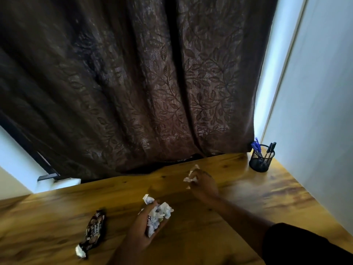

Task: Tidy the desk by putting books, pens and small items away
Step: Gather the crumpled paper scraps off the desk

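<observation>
Left hand (pixel 142 229) fingers curled around a wad of crumpled paper (pixel 158 213), scraps sticking out past the fingertips. Right hand (pixel 203 185) pinches a smaller crumpled paper scrap (pixel 191 175) just above the wooden desk (pixel 238 203). Biscuit packet (pixel 93 232) lies on the desk, left of the left fingers, apart. Mesh pen holder (pixel 262 158) with pens (pixel 256 147) sits far right of the right fingers, at the desk corner.

Left hand (pixel 145 226) fingers curled near; right hand (pixel 204 185) fingers curled, reaching forward.
</observation>
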